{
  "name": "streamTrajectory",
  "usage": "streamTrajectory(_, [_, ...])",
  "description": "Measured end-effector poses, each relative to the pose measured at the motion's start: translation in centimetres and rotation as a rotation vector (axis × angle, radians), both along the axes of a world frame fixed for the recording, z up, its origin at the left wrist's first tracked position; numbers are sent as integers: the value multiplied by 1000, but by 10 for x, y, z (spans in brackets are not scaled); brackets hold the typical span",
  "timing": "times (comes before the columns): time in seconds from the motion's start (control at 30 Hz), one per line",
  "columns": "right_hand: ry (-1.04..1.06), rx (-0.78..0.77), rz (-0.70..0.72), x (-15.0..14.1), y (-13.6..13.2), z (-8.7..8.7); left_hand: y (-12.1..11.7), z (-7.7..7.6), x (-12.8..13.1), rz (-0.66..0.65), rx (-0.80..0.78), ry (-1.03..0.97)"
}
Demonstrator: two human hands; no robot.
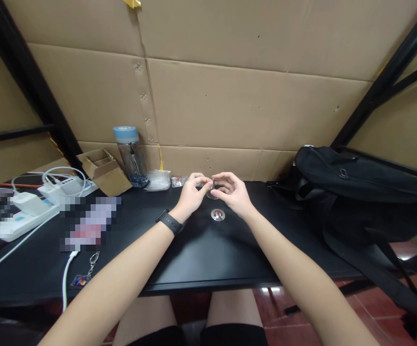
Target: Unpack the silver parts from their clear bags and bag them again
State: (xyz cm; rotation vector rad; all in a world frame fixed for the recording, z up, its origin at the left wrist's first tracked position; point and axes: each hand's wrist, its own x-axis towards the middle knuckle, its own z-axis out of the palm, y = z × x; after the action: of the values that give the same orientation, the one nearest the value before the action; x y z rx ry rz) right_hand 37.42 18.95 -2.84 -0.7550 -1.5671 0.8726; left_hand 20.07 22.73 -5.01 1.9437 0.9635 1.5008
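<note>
Above the black table, my left hand and my right hand meet at a small shiny metal disc. My right thumb and fingers close around its right side. A bit of red shows at my left fingertips, which are pinched together against the same piece; its exact shape is mostly hidden by the fingers. On the table just below the hands lies a round, domed metal disc with a flat rim and a red spot near its middle. A black watch band is on my left wrist.
Behind the hands are clear plastic packets, a blue-lidded bottle and an open cardboard box. Power strips and cables lie left, near a blurred-out object and a keychain. A black backpack fills the right side.
</note>
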Motion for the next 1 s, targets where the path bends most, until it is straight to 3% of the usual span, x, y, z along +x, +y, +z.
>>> streamTrajectory(0.3, [13,-3,-21,1,2,-3,-10,12,-2,72,135,119])
streamTrajectory(0.5, [53,-33,-31,1,7,-8,-10,10,-3,87,218,133])
streamTrajectory(0.8, [163,-131,-27,-1,7,-12,-8,15,-9,19,244,159])
streamTrajectory(1.0, [39,-84,-39,3,10,-10,-4,15,-11,13,181,151])
